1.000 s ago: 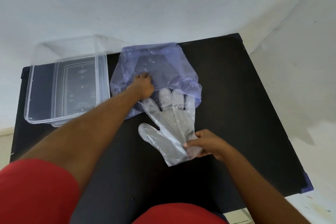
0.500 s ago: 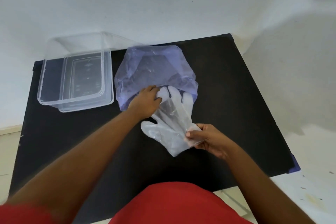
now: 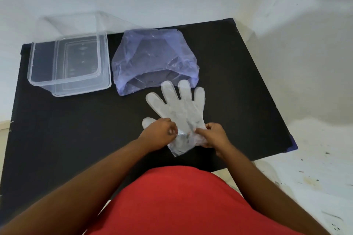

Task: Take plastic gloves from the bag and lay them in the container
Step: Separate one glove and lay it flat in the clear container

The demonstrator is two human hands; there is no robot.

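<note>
A clear plastic glove (image 3: 178,107) lies flat on the black table (image 3: 238,74), fingers pointing away from me, fully outside the bag. My left hand (image 3: 159,134) and my right hand (image 3: 214,134) both pinch its cuff end, one on each side. The purple-tinted plastic bag (image 3: 154,57) sits just beyond the glove's fingertips, its mouth open toward me. The clear rectangular container (image 3: 70,84) stands at the table's far left with nothing visible inside.
The container's clear lid (image 3: 76,25) leans up behind it against the white wall. The table's right edge drops to a pale floor (image 3: 315,168). My red-clad lap (image 3: 181,202) fills the bottom of the view.
My left hand left the bag and came down to the glove's cuff beside my right hand. The glove has slid clear of the bag toward me.
</note>
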